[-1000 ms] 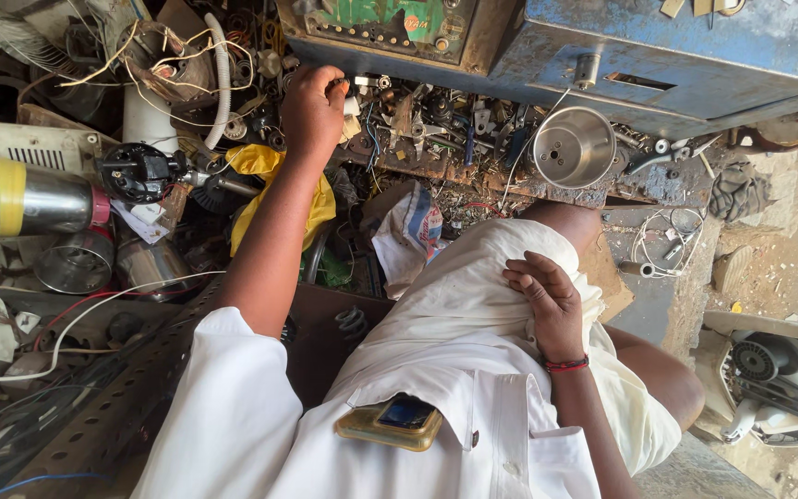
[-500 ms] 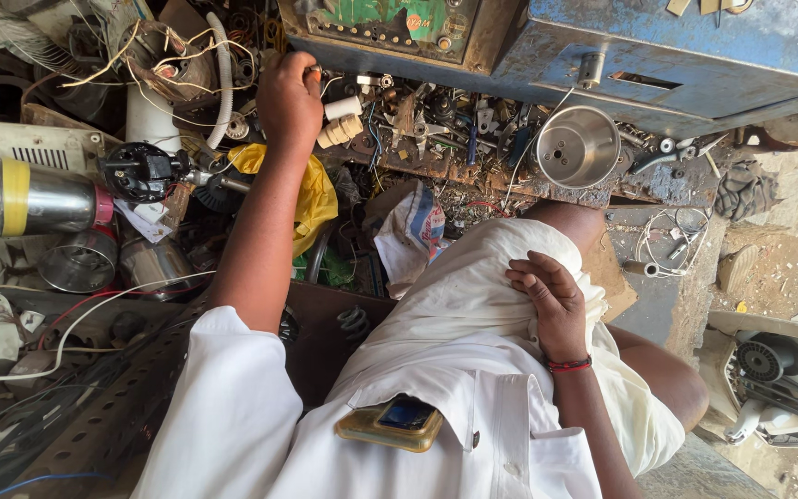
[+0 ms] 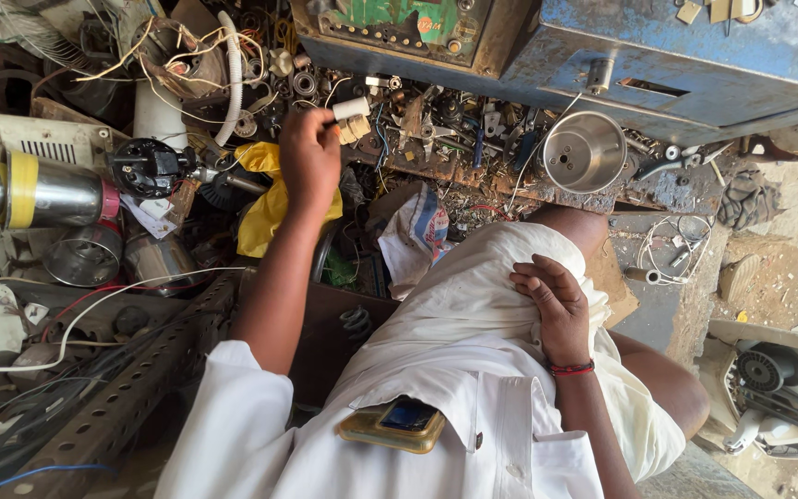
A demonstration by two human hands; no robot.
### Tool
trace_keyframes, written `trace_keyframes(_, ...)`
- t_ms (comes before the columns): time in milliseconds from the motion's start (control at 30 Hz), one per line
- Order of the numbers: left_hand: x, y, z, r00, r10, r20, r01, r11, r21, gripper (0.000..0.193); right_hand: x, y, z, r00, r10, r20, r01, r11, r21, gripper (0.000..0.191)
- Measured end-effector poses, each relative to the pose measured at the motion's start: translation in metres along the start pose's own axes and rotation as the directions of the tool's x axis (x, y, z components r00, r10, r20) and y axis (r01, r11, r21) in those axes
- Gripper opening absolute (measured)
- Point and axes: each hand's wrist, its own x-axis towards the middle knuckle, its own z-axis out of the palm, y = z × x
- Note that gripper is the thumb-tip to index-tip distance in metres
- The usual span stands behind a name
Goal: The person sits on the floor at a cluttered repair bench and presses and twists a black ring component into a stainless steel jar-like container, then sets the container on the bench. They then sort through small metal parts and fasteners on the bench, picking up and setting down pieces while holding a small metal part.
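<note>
My left hand [image 3: 311, 152] grasps a small white cylinder [image 3: 351, 108] above the cluttered workbench [image 3: 473, 176], near its front edge, beside a yellow cloth [image 3: 265, 208]. My right hand [image 3: 556, 310] rests relaxed, holding nothing, on my white garment [image 3: 454, 323].

Cluttered repair workshop: loose wires [image 3: 154, 42], metal parts [image 3: 436, 125], blue machine casing [image 3: 695, 55]

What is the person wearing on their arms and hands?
Both arms come out of short white sleeves and are bare below them. The left hand has nothing on it. The right hand has a thin red thread band around its wrist. No gloves.
</note>
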Motion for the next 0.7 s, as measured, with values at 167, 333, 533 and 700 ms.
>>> trace_keyframes(167, -0.011, -0.006, 0.002, 1.0, -0.004, 0.005, 0.004, 0.999, 0.049, 0.02, 0.0, -0.001, -0.001, 1.0, 0.016, -0.007, -0.016, 1.0, -0.011, 0.036)
trace_keyframes(333, 0.025, -0.019, 0.006, 0.993, 0.116, -0.013, -0.111, 0.97, 0.218, 0.016, 0.001, 0.001, -0.001, 1.0, 0.012, -0.011, -0.012, 1.0, -0.024, 0.036)
trace_keyframes(533, 0.068, -0.019, 0.018, 0.976, 0.008, 0.219, -0.106, 0.894, 0.435, 0.015, 0.003, 0.002, -0.001, 1.0, 0.013, -0.005, -0.013, 1.0, -0.019, 0.036)
trace_keyframes(700, 0.078, -0.02, 0.022, 0.96, -0.028, 0.279, -0.127, 0.843, 0.522, 0.009, 0.002, 0.004, -0.002, 1.0, 0.015, 0.003, -0.015, 1.0, -0.005, 0.035)
